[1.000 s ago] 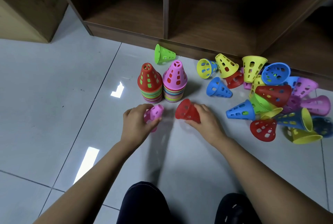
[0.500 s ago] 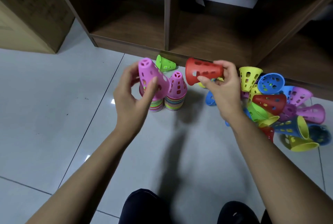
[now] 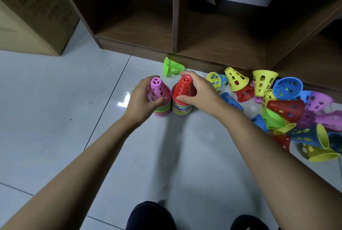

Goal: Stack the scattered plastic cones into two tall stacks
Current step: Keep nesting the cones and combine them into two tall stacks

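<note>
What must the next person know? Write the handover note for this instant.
Left hand grips the pink perforated plastic cone on top of the left stack of multicoloured cones.
Right hand grips the red perforated plastic cone on top of the right stack.
Done: two stacks stand side by side on the grey tiled floor.
Left: the lone green plastic cone by the wooden shelf and the pile of loose cones on the right.

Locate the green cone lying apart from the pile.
Head view, upper centre: the green cone lies on its side by the shelf base, just behind the red-topped stack.
</note>
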